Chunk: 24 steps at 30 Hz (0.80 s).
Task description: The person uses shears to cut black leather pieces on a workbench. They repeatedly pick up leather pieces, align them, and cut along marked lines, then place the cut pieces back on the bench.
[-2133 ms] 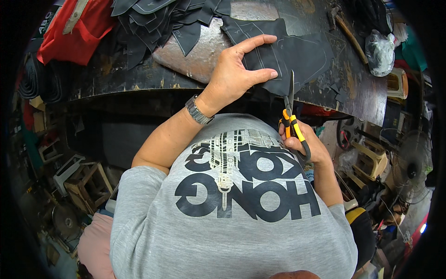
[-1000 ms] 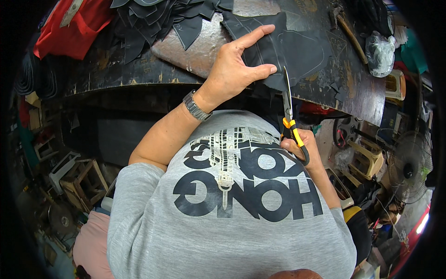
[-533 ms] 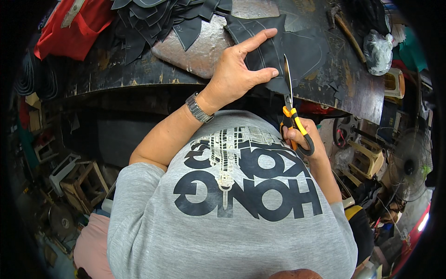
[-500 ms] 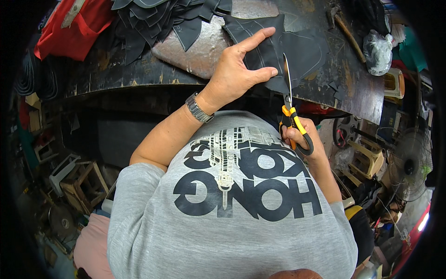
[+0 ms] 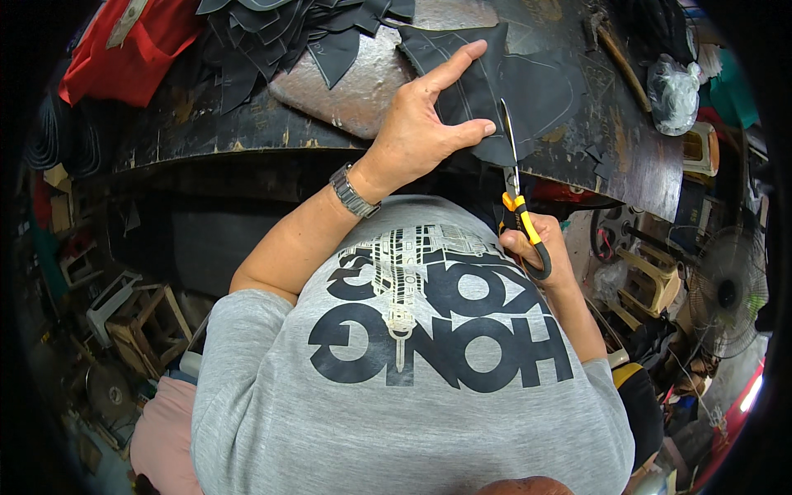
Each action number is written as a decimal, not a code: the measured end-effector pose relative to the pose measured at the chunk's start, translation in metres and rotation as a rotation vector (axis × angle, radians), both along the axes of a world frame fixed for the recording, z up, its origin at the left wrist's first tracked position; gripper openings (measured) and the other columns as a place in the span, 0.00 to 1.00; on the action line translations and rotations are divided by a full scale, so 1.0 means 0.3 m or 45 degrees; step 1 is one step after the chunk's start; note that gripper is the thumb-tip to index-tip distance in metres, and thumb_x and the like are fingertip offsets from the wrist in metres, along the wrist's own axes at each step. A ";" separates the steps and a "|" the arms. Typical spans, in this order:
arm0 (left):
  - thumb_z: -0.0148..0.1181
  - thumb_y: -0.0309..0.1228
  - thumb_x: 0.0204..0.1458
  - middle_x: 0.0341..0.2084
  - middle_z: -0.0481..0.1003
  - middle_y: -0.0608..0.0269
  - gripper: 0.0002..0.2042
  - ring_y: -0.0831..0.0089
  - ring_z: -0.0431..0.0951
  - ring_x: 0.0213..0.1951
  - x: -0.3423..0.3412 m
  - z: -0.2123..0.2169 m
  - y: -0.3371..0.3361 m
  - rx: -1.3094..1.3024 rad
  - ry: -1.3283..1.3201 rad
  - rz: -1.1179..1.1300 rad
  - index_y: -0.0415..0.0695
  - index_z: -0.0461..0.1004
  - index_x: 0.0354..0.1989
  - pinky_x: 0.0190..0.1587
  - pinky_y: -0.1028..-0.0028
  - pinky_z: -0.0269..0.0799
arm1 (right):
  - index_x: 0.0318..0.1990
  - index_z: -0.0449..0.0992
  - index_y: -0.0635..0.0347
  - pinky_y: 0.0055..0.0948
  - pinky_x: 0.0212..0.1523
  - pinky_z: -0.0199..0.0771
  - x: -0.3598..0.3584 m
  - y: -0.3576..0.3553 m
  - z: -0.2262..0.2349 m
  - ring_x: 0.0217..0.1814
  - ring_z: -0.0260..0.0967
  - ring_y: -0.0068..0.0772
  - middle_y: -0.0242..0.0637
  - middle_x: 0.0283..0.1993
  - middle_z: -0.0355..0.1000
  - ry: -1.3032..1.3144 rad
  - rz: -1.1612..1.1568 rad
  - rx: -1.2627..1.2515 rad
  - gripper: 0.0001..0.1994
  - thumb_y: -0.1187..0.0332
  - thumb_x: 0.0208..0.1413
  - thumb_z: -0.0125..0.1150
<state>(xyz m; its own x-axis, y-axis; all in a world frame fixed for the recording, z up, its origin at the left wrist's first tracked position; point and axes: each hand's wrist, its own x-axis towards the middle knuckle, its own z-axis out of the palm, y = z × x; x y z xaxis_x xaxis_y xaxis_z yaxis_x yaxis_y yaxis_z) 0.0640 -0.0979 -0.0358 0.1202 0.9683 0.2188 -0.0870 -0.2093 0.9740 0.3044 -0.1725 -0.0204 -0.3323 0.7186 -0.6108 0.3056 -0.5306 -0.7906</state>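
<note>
My right hand (image 5: pixel 538 246) is closed round the yellow-and-black handles of a pair of scissors (image 5: pixel 522 206). Their blades point away from me, nearly together, along the edge of a dark grey sheet (image 5: pixel 470 87) of leather-like material with pale drawn lines. On that sheet rests my left hand (image 5: pixel 421 115), its thumb and index finger stretched wide apart; its other fingers are hidden. The thumb tip lies just left of the blades. Right of the blades spreads another part of dark material (image 5: pixel 540 95) with a curved pale line; whether it joins the sheet cannot be told.
Dark cut pieces (image 5: pixel 268 41) are heaped at the far left beside a red cloth item (image 5: pixel 136 49). Under my left hand's side lies a worn smooth slab (image 5: pixel 346 95). A hammer (image 5: pixel 623 66) and a clear plastic bag (image 5: pixel 672 95) lie right on the black table (image 5: pixel 610 140). A fan (image 5: pixel 726 289) stands lower right.
The scissors' blades and handles have come closer together, with my right hand's fingers drawn in. My left index finger has shifted slightly away from me; the sheet has barely moved.
</note>
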 end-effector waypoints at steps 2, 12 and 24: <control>0.69 0.21 0.45 0.60 0.67 0.55 0.36 0.78 0.73 0.51 0.001 -0.001 0.001 0.048 0.023 0.018 0.38 0.61 0.65 0.53 0.78 0.71 | 0.27 0.77 0.62 0.17 0.25 0.57 -0.002 0.002 0.003 0.23 0.58 0.12 0.22 0.20 0.65 -0.005 0.010 0.001 0.13 0.62 0.49 0.72; 0.69 0.20 0.44 0.61 0.65 0.53 0.38 0.75 0.70 0.56 0.001 0.001 -0.004 -0.003 0.041 -0.014 0.38 0.59 0.66 0.58 0.75 0.68 | 0.26 0.74 0.62 0.19 0.17 0.60 0.000 0.044 0.015 0.16 0.62 0.16 0.27 0.16 0.65 0.024 0.037 -0.082 0.15 0.61 0.49 0.72; 0.71 0.21 0.42 0.66 0.60 0.53 0.42 0.70 0.62 0.64 0.000 -0.005 -0.005 0.122 0.138 -0.007 0.38 0.56 0.68 0.66 0.73 0.56 | 0.25 0.73 0.61 0.17 0.13 0.59 -0.037 0.080 -0.008 0.12 0.61 0.17 0.29 0.14 0.65 0.188 0.002 -0.031 0.18 0.54 0.51 0.68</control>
